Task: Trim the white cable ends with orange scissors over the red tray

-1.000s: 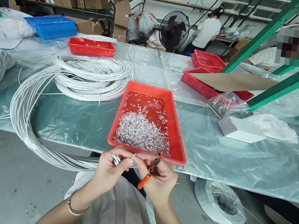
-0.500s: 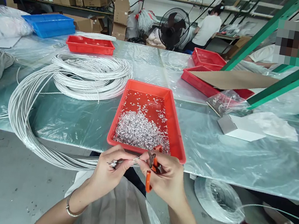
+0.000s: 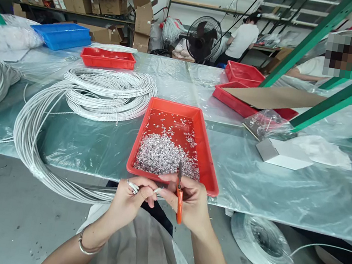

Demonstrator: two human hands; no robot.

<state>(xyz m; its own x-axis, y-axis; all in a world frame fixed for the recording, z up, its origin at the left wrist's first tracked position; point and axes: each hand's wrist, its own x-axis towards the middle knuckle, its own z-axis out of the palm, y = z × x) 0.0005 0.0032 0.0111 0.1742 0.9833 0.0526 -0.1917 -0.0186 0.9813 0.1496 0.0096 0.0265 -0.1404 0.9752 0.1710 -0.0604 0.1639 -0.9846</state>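
Note:
My left hand (image 3: 133, 199) pinches the end of a white cable (image 3: 157, 189) between thumb and forefinger; more white cable shows by its knuckles. My right hand (image 3: 190, 199) holds orange-handled pliers (image 3: 179, 200), dark jaws pointing up and away, while its thumb meets the cable end by the left fingertips. Exactly what lies between the fingertips is too small to make out. Just beyond both hands sits a red tray (image 3: 209, 167) with a heap of small shiny metal pieces (image 3: 159, 154). A thick bundle of white cable (image 3: 30, 143) runs off the table towards my left hand.
Coiled white cable (image 3: 111, 94) lies left of the tray. Farther back are a blue tray (image 3: 62, 36) and red trays (image 3: 107, 58). A white box (image 3: 283, 153) and green posts (image 3: 312, 42) stand to the right. Two people sit beyond the table.
My right hand has turned the pliers from lying across the palm to upright, jaws now over the tray edge. Its fingers have opened out somewhat. The left hand keeps hold of the cable.

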